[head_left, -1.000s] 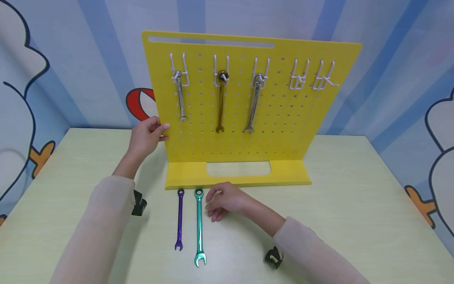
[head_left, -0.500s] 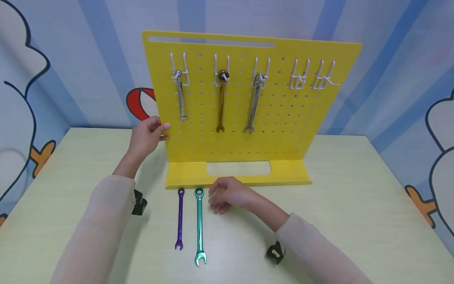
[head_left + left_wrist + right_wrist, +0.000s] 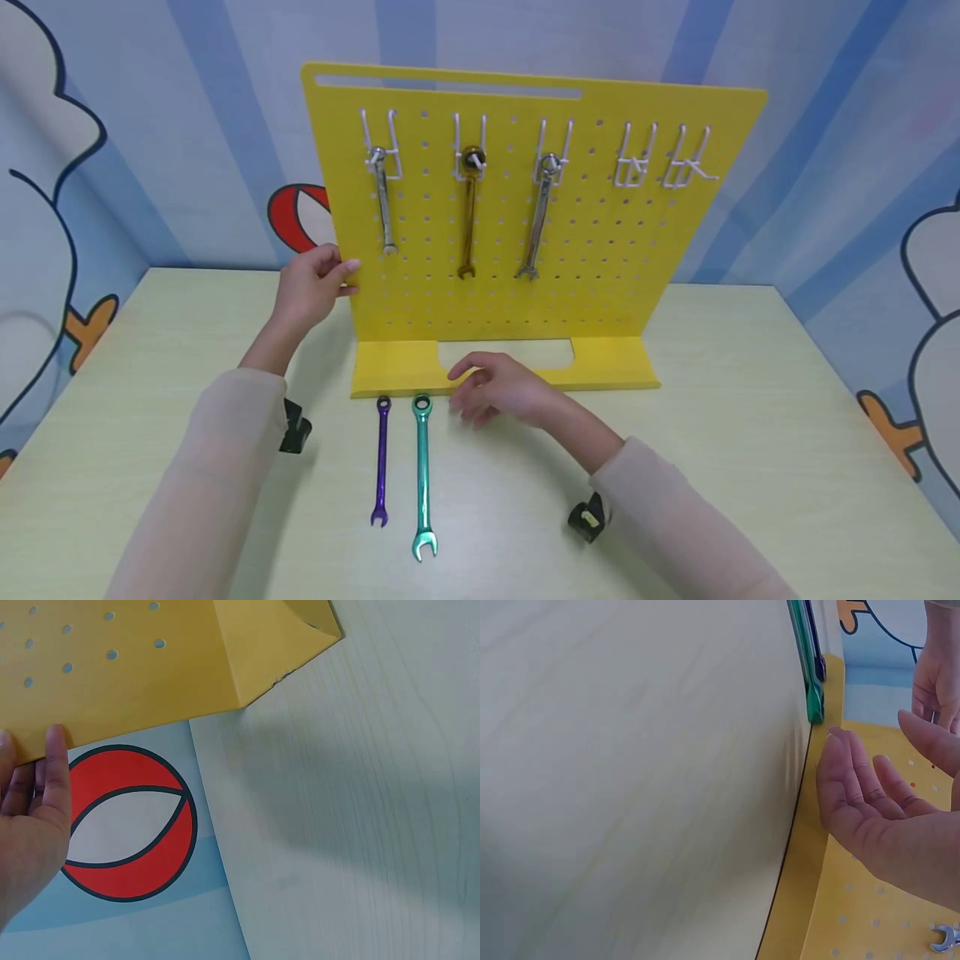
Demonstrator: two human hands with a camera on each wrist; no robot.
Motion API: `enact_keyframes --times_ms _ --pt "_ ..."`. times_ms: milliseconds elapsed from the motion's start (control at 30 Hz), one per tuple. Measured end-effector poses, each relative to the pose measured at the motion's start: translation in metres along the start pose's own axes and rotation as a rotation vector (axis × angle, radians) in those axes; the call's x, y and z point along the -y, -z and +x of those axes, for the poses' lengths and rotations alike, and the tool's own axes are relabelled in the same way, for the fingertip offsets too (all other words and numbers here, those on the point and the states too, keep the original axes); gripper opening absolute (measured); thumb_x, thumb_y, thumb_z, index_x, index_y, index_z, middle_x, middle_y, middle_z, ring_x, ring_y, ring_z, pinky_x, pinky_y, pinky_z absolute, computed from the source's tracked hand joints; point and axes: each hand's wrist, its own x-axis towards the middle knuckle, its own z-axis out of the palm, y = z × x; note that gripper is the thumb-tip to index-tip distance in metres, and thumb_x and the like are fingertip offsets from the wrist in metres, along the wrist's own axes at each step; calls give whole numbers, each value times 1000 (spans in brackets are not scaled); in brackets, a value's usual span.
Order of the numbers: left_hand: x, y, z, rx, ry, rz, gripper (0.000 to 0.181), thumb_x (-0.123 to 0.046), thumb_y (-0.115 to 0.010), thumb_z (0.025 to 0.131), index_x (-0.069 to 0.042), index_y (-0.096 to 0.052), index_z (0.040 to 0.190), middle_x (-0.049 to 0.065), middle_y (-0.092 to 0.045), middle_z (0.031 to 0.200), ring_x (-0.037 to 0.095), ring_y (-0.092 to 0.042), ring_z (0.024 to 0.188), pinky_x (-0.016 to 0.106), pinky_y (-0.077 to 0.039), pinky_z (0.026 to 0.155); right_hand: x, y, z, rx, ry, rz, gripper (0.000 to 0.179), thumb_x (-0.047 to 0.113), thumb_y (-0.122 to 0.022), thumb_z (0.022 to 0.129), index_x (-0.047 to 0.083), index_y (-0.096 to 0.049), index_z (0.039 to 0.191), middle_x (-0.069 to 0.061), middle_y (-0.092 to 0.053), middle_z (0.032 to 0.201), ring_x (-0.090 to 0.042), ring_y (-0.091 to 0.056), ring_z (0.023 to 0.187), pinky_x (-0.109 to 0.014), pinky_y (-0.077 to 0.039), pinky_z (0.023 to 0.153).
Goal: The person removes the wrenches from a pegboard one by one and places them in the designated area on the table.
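A yellow pegboard stand (image 3: 420, 292) stands upright on the table. My left hand (image 3: 306, 287) pinches its left edge; in the left wrist view the fingers (image 3: 55, 772) lie at that edge. Over the front of the stand's base hovers my right hand (image 3: 506, 387), fingers loosely bent and holding nothing. Nearest to it lies a teal combination wrench (image 3: 423, 483), with a smaller purple wrench (image 3: 381, 467) to its left, both ring ends toward the base. On the board's hooks hang a small silver wrench (image 3: 384, 208), a bronze-coloured wrench (image 3: 468, 225) and a larger silver wrench (image 3: 536, 225).
Two bare white hooks (image 3: 633, 158) sit at the board's upper right. The pale wooden table (image 3: 750, 467) extends to both sides. Behind it is a blue striped backdrop (image 3: 525, 37) with cartoon drawings.
My right hand has moved up and slightly right, away from the teal wrench and over the base. The left hand stays on the board's edge, and the wrenches stay in place.
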Motion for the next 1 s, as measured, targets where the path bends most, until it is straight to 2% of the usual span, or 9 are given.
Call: enact_keyframes --times_ms 167,333,367,567,600,833,900,1000 --pt "-8 1 -5 11 13 8 28 -22 -54 91 4 -51 98 17 -57 96 28 -60 91 18 -54 67 4 8 -1 -1 23 7 35 0 -59 86 -2 -49 119 -14 -63 95 -35 -60 88 -40 -54 73" --pt "-3 0 -2 0 16 -2 28 -23 -55 91 4 -51 96 17 -57 96 27 -61 90 27 -54 74 7 16 -2 -15 34 8 40 2 -61 85 -2 -47 122 -16 -60 103 -34 -58 97 -43 -53 77" --pt "8 0 6 11 7 -55 27 -25 -56 90 2 -53 93 15 -59 94 25 -61 88 27 -55 73 8 18 -2 -21 33 9 40 3 -62 85 -2 -47 123 -18 -60 105 -34 -58 98 -43 -53 78" --pt "7 0 5 10 12 -70 28 -27 -57 89 1 -53 93 14 -58 93 24 -61 87 33 -54 77 15 25 -5 -38 33 19 45 3 -63 85 1 -44 126 -22 -53 118 -35 -55 105 -43 -51 82" --pt "-1 0 -1 -1 19 -20 30 -26 -57 89 3 -52 96 16 -57 96 26 -61 90 35 -53 79 16 27 -5 -38 35 22 46 3 -62 85 1 -44 127 -22 -52 119 -35 -54 105 -43 -51 83" --pt "44 -5 32 -8 33 -87 31 -33 -62 83 -6 -58 95 10 -60 92 19 -62 82 27 -56 68 22 36 -8 -70 55 30 47 1 -61 86 1 -42 129 -23 -49 123 -35 -53 106 -49 -47 88" --pt "48 -5 34 -4 34 -76 34 -36 -62 83 -5 -57 98 11 -60 95 21 -62 86 28 -56 71 24 38 -10 -82 69 40 47 -1 -59 87 1 -40 130 -24 -47 125 -36 -52 107 -50 -45 90" --pt "56 -6 39 -11 40 -62 36 -40 -61 82 -8 -57 97 9 -60 96 19 -62 86 24 -55 70 27 43 -11 -99 92 53 48 -1 -59 87 0 -38 131 -24 -46 126 -37 -52 109 -50 -44 91"
